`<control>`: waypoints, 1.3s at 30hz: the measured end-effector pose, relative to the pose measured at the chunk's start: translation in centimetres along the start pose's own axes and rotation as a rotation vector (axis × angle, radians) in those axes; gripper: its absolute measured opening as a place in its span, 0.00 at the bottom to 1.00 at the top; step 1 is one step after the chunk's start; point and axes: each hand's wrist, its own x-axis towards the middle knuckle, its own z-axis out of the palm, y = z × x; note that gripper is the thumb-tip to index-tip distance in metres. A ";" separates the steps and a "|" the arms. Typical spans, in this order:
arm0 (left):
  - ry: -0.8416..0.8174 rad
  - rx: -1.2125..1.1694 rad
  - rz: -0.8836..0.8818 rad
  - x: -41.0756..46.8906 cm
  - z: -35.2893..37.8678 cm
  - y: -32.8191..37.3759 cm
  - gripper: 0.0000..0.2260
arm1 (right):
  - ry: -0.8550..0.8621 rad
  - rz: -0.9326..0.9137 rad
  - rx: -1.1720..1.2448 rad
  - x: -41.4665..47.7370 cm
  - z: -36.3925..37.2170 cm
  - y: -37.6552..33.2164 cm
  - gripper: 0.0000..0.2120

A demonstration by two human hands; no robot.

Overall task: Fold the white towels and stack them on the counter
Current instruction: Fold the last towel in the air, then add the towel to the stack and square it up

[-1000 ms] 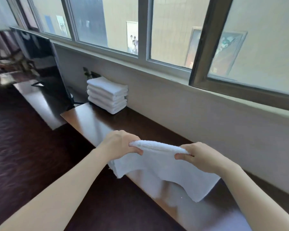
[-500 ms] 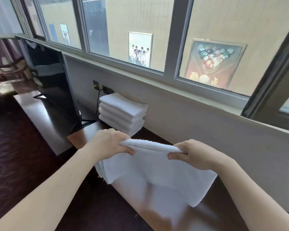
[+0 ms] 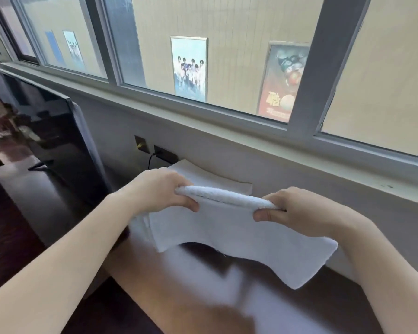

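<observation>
I hold a folded white towel (image 3: 227, 232) in the air by its top fold, above the brown wooden counter (image 3: 179, 285). My left hand (image 3: 162, 189) grips the fold's left end and my right hand (image 3: 301, 210) grips its right end. The towel hangs down in front of the stack of folded white towels (image 3: 217, 179), which sits on the counter against the wall. Only the stack's top towel shows behind my hands; the towels below it are hidden by the hanging one.
A black flat screen (image 3: 58, 145) stands at the left on a lower dark surface (image 3: 29, 196). Wall sockets with a plugged cable (image 3: 155, 153) sit just left of the stack. A window sill (image 3: 251, 141) and glass panes run above the counter.
My view and both hands have moved left and closer to the stack. The held towel now hangs right in front of the stack and covers most of it. Both grips are unchanged.
</observation>
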 end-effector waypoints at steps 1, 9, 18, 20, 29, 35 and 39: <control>-0.018 -0.022 0.028 1.4 -0.9 -1.3 0.13 | 0.007 0.019 0.005 1.3 -0.6 -0.6 0.11; -0.122 -0.045 0.274 15.1 -5.9 -10.6 0.14 | 0.032 0.322 0.131 13.3 -3.7 -2.9 0.20; 0.461 0.231 0.639 25.0 -5.6 -14.8 0.17 | 0.444 0.439 -0.015 19.9 -5.1 -2.8 0.09; 0.622 0.110 0.755 25.0 -1.4 -17.6 0.16 | 0.540 0.414 -0.126 21.3 -0.8 -2.7 0.12; 0.406 -0.053 0.610 21.4 14.7 -25.1 0.29 | 0.534 0.415 -0.218 24.4 17.9 -3.7 0.28; 0.453 -0.074 0.576 21.7 14.1 -25.7 0.23 | 0.526 0.431 -0.218 22.3 18.0 -1.5 0.29; 0.317 -0.068 0.493 22.4 12.9 -26.1 0.32 | 0.523 0.349 -0.245 20.8 17.7 0.4 0.29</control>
